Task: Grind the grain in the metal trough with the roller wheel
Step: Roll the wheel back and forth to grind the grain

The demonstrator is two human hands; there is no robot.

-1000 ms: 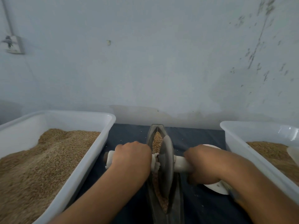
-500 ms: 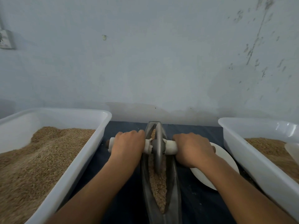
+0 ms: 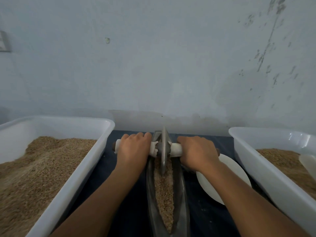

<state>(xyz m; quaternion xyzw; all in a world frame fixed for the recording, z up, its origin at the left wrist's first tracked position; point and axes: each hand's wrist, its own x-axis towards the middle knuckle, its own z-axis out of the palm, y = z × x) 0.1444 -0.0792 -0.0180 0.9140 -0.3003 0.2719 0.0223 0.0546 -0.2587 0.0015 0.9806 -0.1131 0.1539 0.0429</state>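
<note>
A narrow, boat-shaped metal trough (image 3: 183, 195) lies lengthwise on the dark cloth in front of me, filled with brown grain (image 3: 164, 190). The grey roller wheel (image 3: 164, 147) stands upright in the trough at its far end, on a white axle handle (image 3: 176, 150) that runs left and right. My left hand (image 3: 134, 149) grips the axle left of the wheel. My right hand (image 3: 196, 152) grips it on the other side. Both arms are stretched forward.
A large white tub (image 3: 100, 134) heaped with grain stands at the left. Another white tub (image 3: 242, 142) with grain and a white scoop (image 3: 307, 164) stands at the right. A white plate (image 3: 227, 170) lies under my right wrist. The wall rises close behind the trough.
Both hands have pushed the wheel away from me, from the trough's middle to its far end. More grain now shows in the near part of the trough.
</note>
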